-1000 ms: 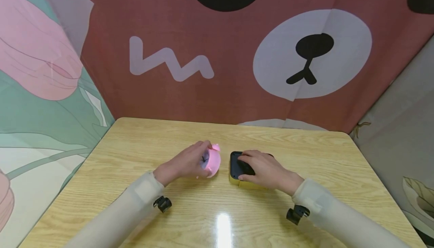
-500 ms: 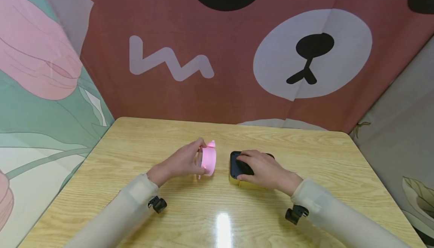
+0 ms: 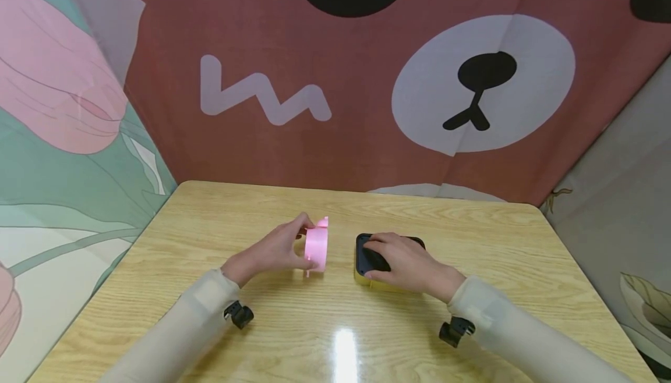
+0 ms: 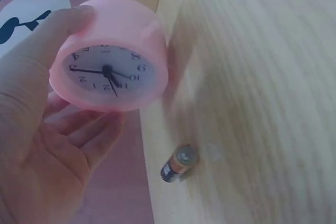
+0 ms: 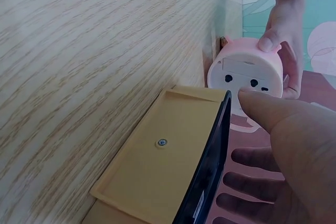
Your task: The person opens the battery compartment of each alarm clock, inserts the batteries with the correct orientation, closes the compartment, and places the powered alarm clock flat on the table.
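A pink alarm clock (image 3: 317,249) is gripped by my left hand (image 3: 278,246), thumb on one side and fingers on the other. Its white dial (image 4: 105,77) faces the left palm, while its white back (image 5: 247,74) faces my right hand. A battery (image 4: 178,163) is on the table near the clock; my left hand hides it in the head view. My right hand (image 3: 406,263) is spread over the dark top of a yellow box (image 5: 157,150); whether its fingertips touch cannot be told. Beneath that palm shows a black patch (image 3: 376,261), unclear as object or shadow.
Both things are on a wood-grain table (image 3: 262,342), whose far edge meets a brown curtain (image 3: 314,156) with a bear face. Patterned cloth (image 3: 68,167) hangs at the left, and pale cloth (image 3: 629,156) at the right. A small camera (image 3: 238,314) sits on each wrist.
My left hand has shifted left with the clock and turned it, so the dial no longer shows in the head view. The right hand has drifted very slightly left; the box has stayed put.
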A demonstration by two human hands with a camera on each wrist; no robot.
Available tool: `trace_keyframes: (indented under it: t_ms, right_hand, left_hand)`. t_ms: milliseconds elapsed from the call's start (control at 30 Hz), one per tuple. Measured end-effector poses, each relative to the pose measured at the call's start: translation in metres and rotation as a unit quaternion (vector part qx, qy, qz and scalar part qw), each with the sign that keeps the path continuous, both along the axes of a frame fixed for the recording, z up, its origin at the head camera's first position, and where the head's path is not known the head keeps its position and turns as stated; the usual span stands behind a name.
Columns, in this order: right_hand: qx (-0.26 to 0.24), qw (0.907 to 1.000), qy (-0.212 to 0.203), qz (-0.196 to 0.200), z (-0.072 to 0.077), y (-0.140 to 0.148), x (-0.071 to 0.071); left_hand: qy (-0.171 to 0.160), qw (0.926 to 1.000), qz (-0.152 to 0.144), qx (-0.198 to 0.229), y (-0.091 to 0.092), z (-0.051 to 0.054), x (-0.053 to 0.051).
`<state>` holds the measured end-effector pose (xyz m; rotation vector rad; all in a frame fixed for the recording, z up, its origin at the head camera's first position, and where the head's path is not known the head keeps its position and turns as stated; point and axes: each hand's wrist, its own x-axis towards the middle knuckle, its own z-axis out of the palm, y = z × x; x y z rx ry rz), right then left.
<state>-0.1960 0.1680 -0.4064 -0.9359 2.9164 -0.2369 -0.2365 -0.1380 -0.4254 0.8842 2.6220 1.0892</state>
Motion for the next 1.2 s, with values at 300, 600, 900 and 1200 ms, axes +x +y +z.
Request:
trace_keyframes:
  t_ms: [300, 600, 900, 1200]
  right_hand:
    - [-0.001, 1.0000, -0.003, 0.000, -0.001, -0.003, 0.001]
    - [-0.005, 0.9999, -0.009, -0.003, -0.001, -0.005, 0.002]
    - [0.001, 0.9999, -0.015, -0.005, -0.004, -0.006, 0.003]
    - [0.004, 0.9999, -0.015, -0.005, -0.004, -0.006, 0.004]
  left_hand:
    - [-0.023, 0.9990, -0.021, 0.032, -0.002, -0.005, 0.002]
    - [-0.022, 0.9995, -0.016, 0.015, -0.001, -0.004, 0.004]
    - [0.001, 0.9992, 0.010, -0.039, 0.001, -0.002, 0.010]
    - [0.039, 0.9970, 0.012, -0.065, 0.002, 0.001, 0.012]
